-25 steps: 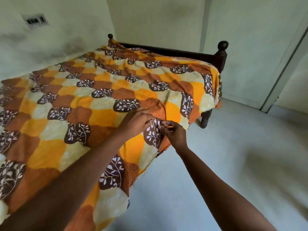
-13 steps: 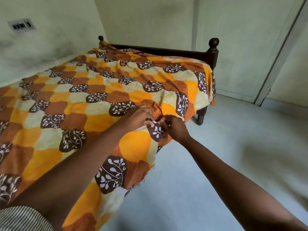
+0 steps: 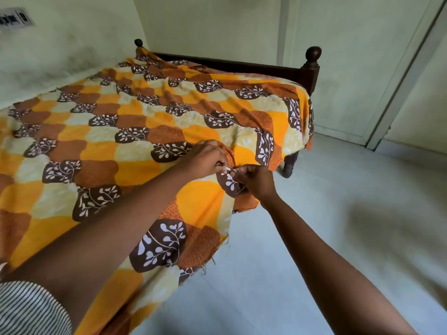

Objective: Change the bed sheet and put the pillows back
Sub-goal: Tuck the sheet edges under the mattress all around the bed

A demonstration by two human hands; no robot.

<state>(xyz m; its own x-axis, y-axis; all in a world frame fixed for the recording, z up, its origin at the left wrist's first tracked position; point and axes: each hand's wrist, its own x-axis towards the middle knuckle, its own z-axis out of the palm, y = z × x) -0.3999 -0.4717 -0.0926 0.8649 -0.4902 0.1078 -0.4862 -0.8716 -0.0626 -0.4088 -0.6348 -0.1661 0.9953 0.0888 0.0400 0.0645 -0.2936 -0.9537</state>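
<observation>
Bed sheet (image 3: 135, 151), orange-yellow-brown leaf print, lies spread over the bed (image 3: 266, 68) across the frame's left and centre. At its hanging edge, mid-frame, your left grip (image 3: 205, 160) and right grip (image 3: 258, 182) both pinch one brown leaf patch, fingers curled, nearly touching. Dark bedpost (image 3: 313, 54) stands upper right.

No legible text on my feed. Upper left, wall plate (image 3: 14, 19) carries dark marks, too blurred for me to read.
</observation>
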